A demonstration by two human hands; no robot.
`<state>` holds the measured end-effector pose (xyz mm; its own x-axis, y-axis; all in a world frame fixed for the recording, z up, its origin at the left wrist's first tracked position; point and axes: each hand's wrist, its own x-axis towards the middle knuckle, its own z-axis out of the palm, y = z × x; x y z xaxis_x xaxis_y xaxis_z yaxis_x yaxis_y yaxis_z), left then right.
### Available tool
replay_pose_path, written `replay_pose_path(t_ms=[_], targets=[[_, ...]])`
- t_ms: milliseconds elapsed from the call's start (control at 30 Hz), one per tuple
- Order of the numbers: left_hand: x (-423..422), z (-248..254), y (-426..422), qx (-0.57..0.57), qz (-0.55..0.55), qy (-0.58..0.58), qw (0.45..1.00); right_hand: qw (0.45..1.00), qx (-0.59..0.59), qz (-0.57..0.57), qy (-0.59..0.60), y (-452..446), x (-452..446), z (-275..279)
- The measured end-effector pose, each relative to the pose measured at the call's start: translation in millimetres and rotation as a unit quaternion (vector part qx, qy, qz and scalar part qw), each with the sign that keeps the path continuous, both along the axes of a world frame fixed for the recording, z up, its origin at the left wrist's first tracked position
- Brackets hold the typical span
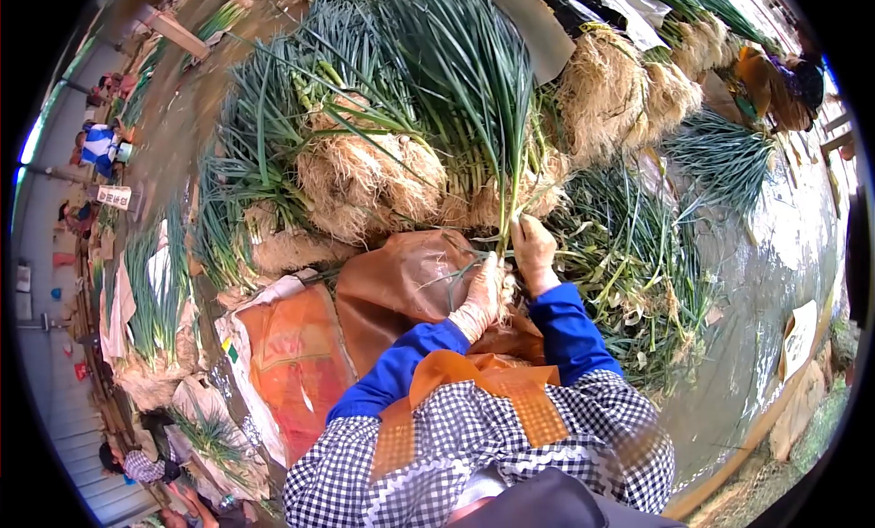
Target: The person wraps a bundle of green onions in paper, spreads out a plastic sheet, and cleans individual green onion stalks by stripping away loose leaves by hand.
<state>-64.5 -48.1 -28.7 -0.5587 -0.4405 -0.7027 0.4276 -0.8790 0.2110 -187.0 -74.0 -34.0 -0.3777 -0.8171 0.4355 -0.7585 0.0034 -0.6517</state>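
Observation:
My left hand is closed around the lower ends of a few long-leaved green plants, low over my lap. Just above and to its right, my right hand is closed at the stems of the same plants, thumb and fingers pressed together. Pale roots show below the left fist. A brown apron covers my lap beneath both hands. Directly ahead lies a large heap of the same green plants, with a thick tangle of pale roots facing me.
Loose leaves and trimmings are piled on the right. More root bundles lie at the upper right. An orange-red sack lies to my left. Bundled plants stand farther left. Another person is at the far right; wet floor shows there.

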Motion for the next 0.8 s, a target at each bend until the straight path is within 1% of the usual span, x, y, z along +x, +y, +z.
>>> replay_pose_path(t_ms=[33, 67, 133, 167, 200, 233, 267, 300, 333, 367, 400, 433, 467, 500, 533, 567, 600, 633, 667, 700, 733, 767, 800], targets=[[0.6, 2.6, -4.2, 0.012, 0.03, -0.052, 0.998, 0.993, 0.074, 0.087, 0.014, 16.2, -0.5, 8.1], [0.4, 6.6, -7.4, 0.0, 0.05, -0.087, 0.995, 0.974, 0.146, 0.171, 0.03, 35.1, -4.6, 17.9], [0.6, -3.0, -12.1, -0.056, 0.073, -0.039, 0.995, 0.94, 0.183, 0.287, 0.005, 71.9, -20.2, 41.6], [-0.9, -12.7, -12.7, -0.053, 0.096, -0.05, 0.993, 0.942, 0.225, 0.248, -0.026, 84.9, -40.7, 47.1], [0.5, -10.1, -11.7, -0.049, 0.096, -0.049, 0.993, 0.94, 0.266, 0.206, -0.058, 98.0, -67.7, 47.7], [2.5, -3.4, -12.7, -0.053, 0.09, -0.045, 0.993, 0.939, 0.321, 0.097, -0.077, 107.3, -103.2, 41.6], [1.2, 0.3, -14.0, -0.058, 0.084, -0.039, 0.994, 0.924, 0.37, -0.017, -0.094, 113.6, -136.2, 36.4], [-2.2, -6.8, -13.6, -0.061, 0.095, -0.043, 0.993, 0.897, 0.436, -0.064, 0.043, 118.5, -157.6, 35.7], [-5.3, -8.3, -9.0, -0.059, 0.092, -0.039, 0.993, 0.846, 0.49, -0.108, 0.181, 120.1, -171.0, 36.6], [-8.3, -8.0, -8.2, -0.081, 0.093, -0.045, 0.991, 0.845, 0.501, -0.118, 0.144, 108.9, -160.2, 38.3], [-9.1, -8.7, -8.2, -0.103, 0.096, -0.055, 0.989, 0.918, 0.382, -0.067, 0.085, 98.8, -140.3, 31.0], [-9.0, -27.0, -4.0, -0.162, 0.109, -0.002, 0.981, 0.961, 0.276, -0.006, 0.033, 86.9, -105.8, 37.5], [-9.1, -31.2, -1.2, -0.205, 0.091, -0.008, 0.975, 0.955, 0.283, 0.021, -0.09, 70.3, -69.2, 53.8], [-15.5, -39.8, 1.8, -0.235, 0.102, -0.07, 0.964, 0.95, 0.289, 0.069, -0.091, 54.6, -44.1, 73.3], [-19.6, -50.4, 5.4, -0.263, 0.112, -0.132, 0.949, 0.98, 0.173, 0.101, -0.022, 38.9, -34.6, 39.0], [-16.4, -58.3, 7.7, -0.218, 0.108, -0.108, 0.964, 0.953, 0.258, 0.114, -0.107, 23.5, -21.8, 56.0], [-11.1, -57.2, 6.7, -0.215, 0.088, -0.105, 0.967, 0.985, 0.108, 0.095, -0.098, 11.7, -8.8, 29.8], [-12.6, -56.3, 4.7, -0.215, 0.114, -0.124, 0.962, 0.984, 0.136, 0.11, -0.046, 12.9, -8.0, 9.0], [-15.5, -58.7, 1.8, -0.213, 0.143, -0.141, 0.956, 0.979, 0.162, 0.127, 0.009, 14.3, -2.8, 15.9], [-11.7, -60.8, -3.9, -0.123, 0.163, -0.054, 0.978, 0.968, 0.162, 0.185, -0.056, 24.2, -0.6, 27.6], [-7.4, -64.0, -8.1, -0.028, 0.177, 0.035, 0.983, 0.927, 0.223, 0.272, -0.128, 34.9, -4.5, 40.8], [-10.3, -29.1, -7.5, -0.055, 0.183, -0.061, 0.98, 0.893, 0.25, 0.342, -0.152, 47.0, -10.0, 61.6], [-8.3, -47.5, -11.2, -0.102, 0.135, -0.055, 0.984, 0.852, 0.276, 0.408, -0.176, 57.4, -17.2, 79.4]])
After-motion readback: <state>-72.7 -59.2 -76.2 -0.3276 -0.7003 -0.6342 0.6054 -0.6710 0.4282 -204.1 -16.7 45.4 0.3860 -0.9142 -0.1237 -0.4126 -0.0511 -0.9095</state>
